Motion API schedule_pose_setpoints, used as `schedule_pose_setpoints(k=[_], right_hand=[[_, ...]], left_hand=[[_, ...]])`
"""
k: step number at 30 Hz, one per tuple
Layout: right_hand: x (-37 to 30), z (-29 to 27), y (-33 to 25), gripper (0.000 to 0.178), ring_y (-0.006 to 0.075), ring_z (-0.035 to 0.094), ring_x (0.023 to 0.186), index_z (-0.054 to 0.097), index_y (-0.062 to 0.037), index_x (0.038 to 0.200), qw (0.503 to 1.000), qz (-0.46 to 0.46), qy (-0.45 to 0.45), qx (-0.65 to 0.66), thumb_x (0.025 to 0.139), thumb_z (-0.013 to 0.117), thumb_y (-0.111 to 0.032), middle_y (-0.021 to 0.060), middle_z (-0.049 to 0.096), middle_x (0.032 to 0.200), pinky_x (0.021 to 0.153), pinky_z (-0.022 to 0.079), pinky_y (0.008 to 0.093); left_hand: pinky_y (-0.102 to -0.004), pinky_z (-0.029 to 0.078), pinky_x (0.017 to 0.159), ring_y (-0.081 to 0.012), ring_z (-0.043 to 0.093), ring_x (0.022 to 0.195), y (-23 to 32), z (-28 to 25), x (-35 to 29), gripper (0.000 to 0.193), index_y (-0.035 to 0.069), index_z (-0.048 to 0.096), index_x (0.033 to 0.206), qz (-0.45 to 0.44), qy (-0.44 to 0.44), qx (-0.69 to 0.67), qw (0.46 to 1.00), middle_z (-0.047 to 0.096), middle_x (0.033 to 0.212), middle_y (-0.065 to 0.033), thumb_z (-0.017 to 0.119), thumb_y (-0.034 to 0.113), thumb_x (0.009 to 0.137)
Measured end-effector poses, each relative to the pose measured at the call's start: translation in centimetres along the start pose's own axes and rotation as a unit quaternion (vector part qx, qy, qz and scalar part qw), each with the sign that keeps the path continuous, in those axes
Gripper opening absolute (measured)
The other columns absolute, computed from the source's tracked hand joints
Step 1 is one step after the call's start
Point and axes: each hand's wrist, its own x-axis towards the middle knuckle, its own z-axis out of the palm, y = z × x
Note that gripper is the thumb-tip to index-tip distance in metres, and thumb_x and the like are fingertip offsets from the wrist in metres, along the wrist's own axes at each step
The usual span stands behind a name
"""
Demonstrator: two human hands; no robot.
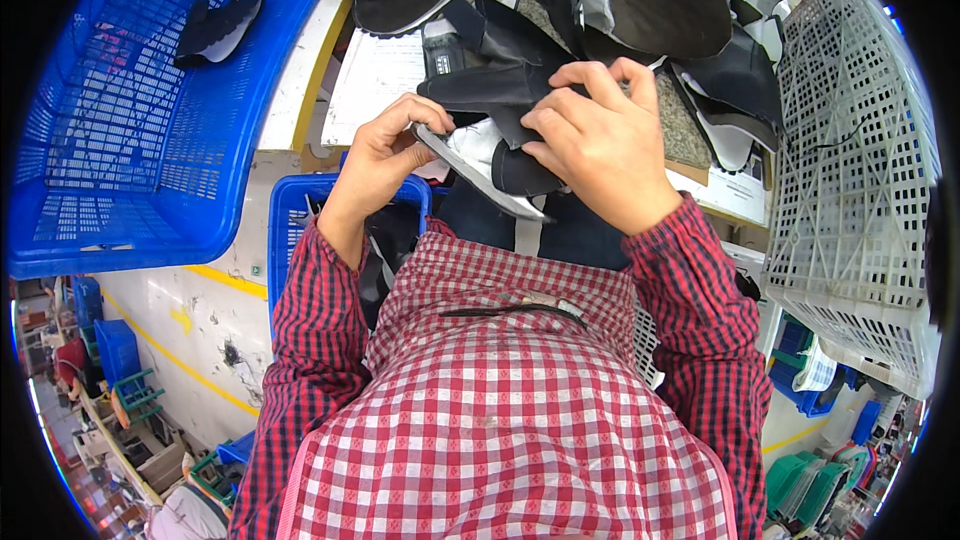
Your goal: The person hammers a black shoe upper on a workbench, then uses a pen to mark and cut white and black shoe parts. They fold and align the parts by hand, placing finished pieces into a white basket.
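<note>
Just above my lap I hold a shoe upper [475,152], black and grey outside with a white lining. My left hand [380,158] pinches its grey edge between thumb and fingers. At the upper's other end, my right hand [608,145] has its fingers curled on the black part, thumb beneath; the fingertips are partly hidden. More black uppers [500,40] lie right behind my hands on the table. A large dark upper [660,0] rests beyond my right hand, and another with a white lining [728,105] sits to its right.
A big blue basket [215,230] at left holds one black upper [220,32]. Below the table edge, a smaller blue basket [278,240] contains dark pieces. A white mesh basket [850,160] stands close on the right. Printed paper [372,75] lies under the uppers.
</note>
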Motion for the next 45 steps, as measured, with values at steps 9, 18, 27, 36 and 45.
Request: schedule_pose_setpoints(k=[9,18,27,36,45], right_hand=[[-1.9,1.6,3.0,0.008,0.0150,0.064,0.080,0.072,-0.0065,0.085,0.760,0.442,0.051,0.473,0.091,0.074,-0.011,0.0007,0.068,0.086,0.073,0.047,0.0258],[-9.2,2.7,6.5,0.019,0.0159,0.072,0.091,0.072,-0.0013,0.111,0.483,0.460,0.139,0.732,0.099,0.071,-0.016,0.0086,0.075,0.104,0.082,0.060,0.0317],[-15.6,6.2,-4.5,0.050,0.0298,0.069,0.115,0.055,0.0063,0.140,0.183,0.139,-0.079,0.970,0.102,0.060,-0.025,0.0257,0.064,0.134,0.096,0.057,0.0433],[-9.8,3.4,-2.6,0.037,0.0143,0.056,0.077,0.061,-0.0029,0.126,0.295,0.210,0.160,0.918,0.102,0.062,-0.032,0.0053,0.061,0.088,0.069,0.045,0.0287],[-3.9,-0.5,1.1,0.056,0.0191,0.070,0.089,0.060,-0.0159,0.141,0.932,0.130,0.114,0.317,0.088,0.072,-0.006,0.0073,0.072,0.123,0.075,0.057,0.0304]], left_hand=[[-0.0306,0.048,0.085,-0.0201,0.060,0.096,4.6,1.5,-0.2,0.032,0.000,0.063,0.095,0.081,0.040,0.108,0.990,0.064,0.100,-0.0087,0.063,-0.019,0.070],[-0.0363,0.049,0.091,-0.0271,0.063,0.096,10.5,2.5,3.7,0.038,-0.002,0.068,0.097,0.212,0.057,0.267,0.938,0.067,0.091,-0.0102,0.060,-0.019,0.064],[-0.0360,0.049,0.089,-0.0265,0.062,0.096,12.8,4.0,4.5,0.035,-0.001,0.070,0.090,0.217,0.004,0.308,0.926,0.067,0.092,-0.0091,0.060,-0.019,0.062],[-0.0352,0.048,0.088,-0.0258,0.060,0.094,13.6,4.2,4.2,0.034,0.000,0.067,0.085,0.225,-0.008,0.321,0.920,0.065,0.091,-0.0086,0.058,-0.018,0.058],[-0.0351,0.049,0.081,-0.0281,0.061,0.094,12.8,4.9,3.4,0.033,0.000,0.068,0.082,0.217,0.020,0.382,0.898,0.063,0.088,-0.0086,0.055,-0.018,0.058]])
